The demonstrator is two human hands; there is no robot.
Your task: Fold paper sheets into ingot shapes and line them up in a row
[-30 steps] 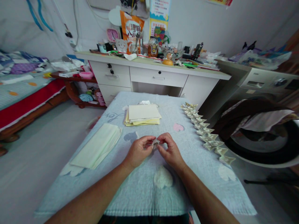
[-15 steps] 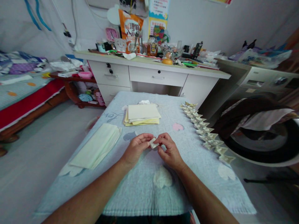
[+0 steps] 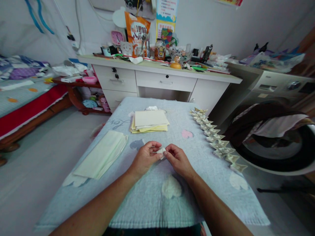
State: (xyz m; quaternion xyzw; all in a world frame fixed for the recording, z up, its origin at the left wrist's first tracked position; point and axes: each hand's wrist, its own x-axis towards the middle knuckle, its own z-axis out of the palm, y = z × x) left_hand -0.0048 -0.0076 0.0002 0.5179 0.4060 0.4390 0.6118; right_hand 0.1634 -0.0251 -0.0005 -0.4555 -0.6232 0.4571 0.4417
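A small piece of folded paper point(image 3: 161, 151), pale in colour, is pinched between my two hands above the cloth-covered table point(image 3: 147, 203). My left hand point(image 3: 145, 158) grips its left side between thumb and fingers. On the right side, my right hand point(image 3: 179, 160) has thumb and forefinger closed on the paper, the other fingers curled. Parts of the paper are hidden by the fingertips. Beyond my hands lies a stack of cream and yellow paper sheets point(image 3: 151, 118). Folded pale green sheets point(image 3: 102, 154) rest at the left. A row of folded paper pieces point(image 3: 216, 137) runs along the right side.
A white desk point(image 3: 167, 80) crowded with jars, a snack bag point(image 3: 137, 32) and small items stands behind the table. To the right is a washing machine point(image 3: 273, 131) with its door open and cloth in it. A bed point(image 3: 29, 95) is at the left.
My right fingers have shifted from over the paper's top to a thumb-and-forefinger pinch at its right edge. The paper has turned slightly. The stacks and the row have stayed put.
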